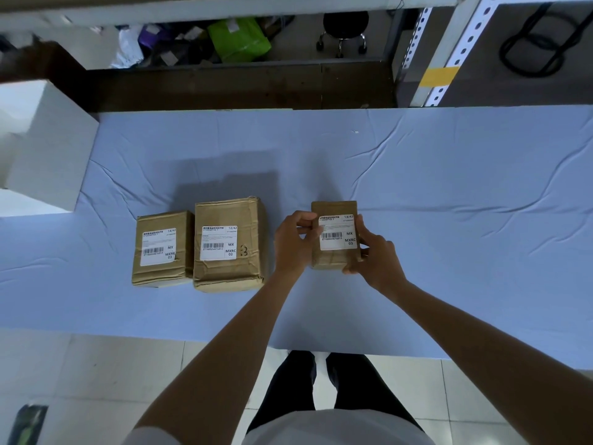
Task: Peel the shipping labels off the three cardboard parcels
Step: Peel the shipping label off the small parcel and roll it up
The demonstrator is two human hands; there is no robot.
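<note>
Head view showed no label off yet: the left hand (293,239) pinched the left edge of the label (338,232) on the small parcel (332,259), which the right hand (373,252) gripped by its side, while the middle parcel (229,213) and the left parcel (160,224), side by side on the blue cloth (449,187), remained labelled.

A table draped in a creased pale blue cloth (449,187) carries the parcels. The large parcel (247,264) sits upright on the cloth, white label (219,243) facing up. Touching its left side stands a lower parcel (154,274), also label-up. To its right, apart from it, the small parcel (332,260) is held between the left hand (293,242) and right hand (375,252); whether it rests on the cloth cannot be told. Far to its left stands a white box (45,146).
</note>
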